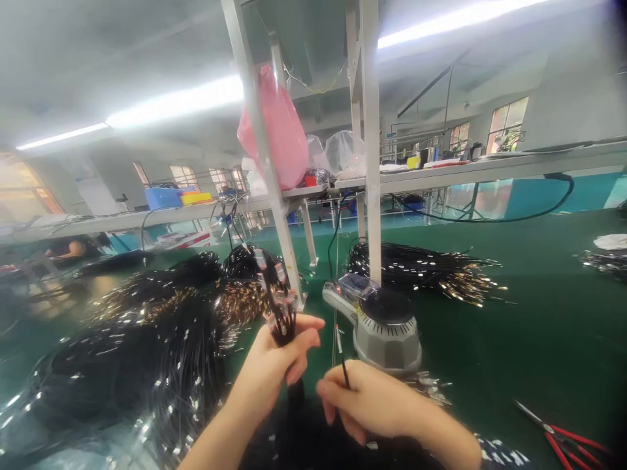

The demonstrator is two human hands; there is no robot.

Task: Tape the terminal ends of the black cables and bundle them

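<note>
From the head camera, looking down over the bench: the left hand (277, 365) is closed in a fist around a bundle of black cables (282, 324). The bundle stands nearly upright, its long axis running from the fist up and a little to the left. Its clear connector ends fan out at the top, pointing up and away from the person. It is held above the green bench mat (514, 326), just in front of a slanted metal frame post (274, 196).

The right hand (365, 399) sits just beside the left, slightly lower and nearer the person. Its thumb and fingers are pinched narrow on a single black wire (342, 360). That wire also runs close to vertical. Its free tip points up and leans slightly left, ending near the base of a grey automatic tape dispenser (386, 329) that stands right behind the hand.

A big heap of black cables (147, 365) with shiny ends lies on the left of the mat, and another cable bundle (426, 266) lies flat behind the dispenser, its ends pointing right. Red-handled cutters (563, 436) lie at the lower right, well apart from both hands. A pink plastic bag (280, 130) hangs on the frame above. Far off to the left another person (68, 249) sits at the long bench.
</note>
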